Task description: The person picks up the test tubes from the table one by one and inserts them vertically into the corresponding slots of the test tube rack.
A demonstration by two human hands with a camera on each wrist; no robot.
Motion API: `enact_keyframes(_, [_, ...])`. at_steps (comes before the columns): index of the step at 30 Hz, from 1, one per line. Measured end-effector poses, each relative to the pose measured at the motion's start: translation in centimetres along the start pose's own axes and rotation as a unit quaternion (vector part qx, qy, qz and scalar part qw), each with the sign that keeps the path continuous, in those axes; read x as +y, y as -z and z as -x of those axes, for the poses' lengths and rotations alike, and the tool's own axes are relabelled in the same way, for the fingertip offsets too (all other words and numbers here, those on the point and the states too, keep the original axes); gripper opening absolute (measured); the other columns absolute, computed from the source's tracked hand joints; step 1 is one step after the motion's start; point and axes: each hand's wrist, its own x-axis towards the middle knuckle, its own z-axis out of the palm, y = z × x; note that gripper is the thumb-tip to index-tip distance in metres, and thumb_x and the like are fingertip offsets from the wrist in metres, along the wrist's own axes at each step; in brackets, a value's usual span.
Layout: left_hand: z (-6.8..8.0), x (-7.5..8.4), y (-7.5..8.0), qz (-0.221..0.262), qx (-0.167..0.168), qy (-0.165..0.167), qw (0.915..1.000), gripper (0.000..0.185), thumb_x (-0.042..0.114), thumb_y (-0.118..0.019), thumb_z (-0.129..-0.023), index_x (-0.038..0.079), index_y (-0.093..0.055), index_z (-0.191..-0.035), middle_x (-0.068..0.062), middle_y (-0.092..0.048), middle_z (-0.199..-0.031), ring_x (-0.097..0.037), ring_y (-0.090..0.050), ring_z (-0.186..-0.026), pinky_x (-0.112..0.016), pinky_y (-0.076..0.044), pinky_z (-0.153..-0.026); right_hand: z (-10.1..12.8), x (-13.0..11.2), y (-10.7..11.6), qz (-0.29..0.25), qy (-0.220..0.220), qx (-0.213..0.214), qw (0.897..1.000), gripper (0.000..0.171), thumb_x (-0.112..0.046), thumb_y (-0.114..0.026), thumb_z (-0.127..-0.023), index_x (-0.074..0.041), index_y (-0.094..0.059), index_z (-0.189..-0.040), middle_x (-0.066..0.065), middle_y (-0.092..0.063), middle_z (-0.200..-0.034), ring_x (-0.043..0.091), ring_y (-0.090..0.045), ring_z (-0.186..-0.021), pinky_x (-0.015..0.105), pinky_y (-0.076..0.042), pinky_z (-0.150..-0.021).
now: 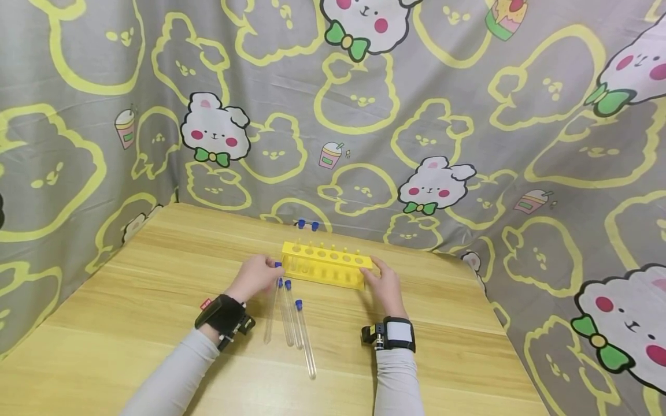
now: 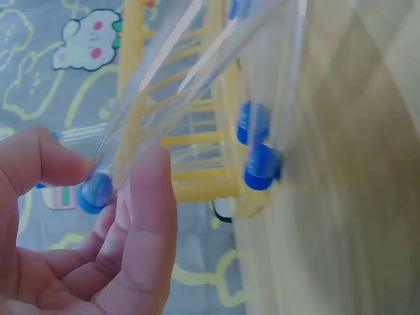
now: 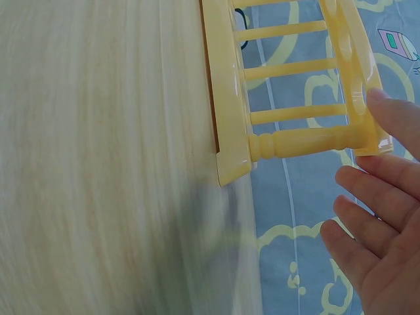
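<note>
Clear glass test tubes [image 1: 293,315] with blue caps lie nearest on the wooden bench [image 1: 130,323], side by side, caps pointing away from the person. Left hand [image 1: 256,276] sits at their capped ends; its grip pinches one blue-capped tube [image 2: 141,111] between thumb and fingers, as the left wrist view shows. Beyond the tubes stands the yellow rack [image 1: 326,264], upright on the bench. Right hand [image 1: 384,286] rests at the rack's right end with straight, relaxed fingers [image 3: 394,118], one fingertip touching the rack's top plate; this grip holds nothing. Two blue caps [image 1: 308,224] show behind the rack. Patterned grey cloth [image 1: 364,115] forms the backdrop.
</note>
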Motion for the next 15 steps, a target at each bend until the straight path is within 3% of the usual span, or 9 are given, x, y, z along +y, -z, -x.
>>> enact_keyframes(7, [0.5, 1.6, 0.3, 0.043, 0.017, -0.040, 0.9982, 0.021, 0.021, -0.065, -0.084, 0.006, -0.053, -0.092, -0.010, -0.060, -0.089, -0.019, -0.067, -0.065, -0.032, -0.059, -0.061, -0.1, 0.0, -0.1, -0.001, -0.002, 0.002, 1.000, 0.057, -0.035, -0.065, -0.092, -0.008, -0.050, -0.140, 0.019, -0.048, -0.146, 0.043, -0.045, -0.134, 0.055, -0.038, -0.111])
enact_keyframes(15, [0.9, 4.1, 0.8, 0.027, 0.056, -0.108, 0.9922, 0.021, 0.022, -0.066, -0.079, 0.011, -0.053, -0.092, -0.006, -0.060, -0.083, -0.018, -0.059, -0.067, -0.026, -0.050, -0.058, 0.0, -0.2, 0.0, -0.002, -0.004, 0.000, 1.000, 0.057, -0.036, -0.064, -0.093, -0.008, -0.050, -0.140, 0.019, -0.047, -0.147, 0.042, -0.044, -0.135, 0.055, -0.037, -0.112])
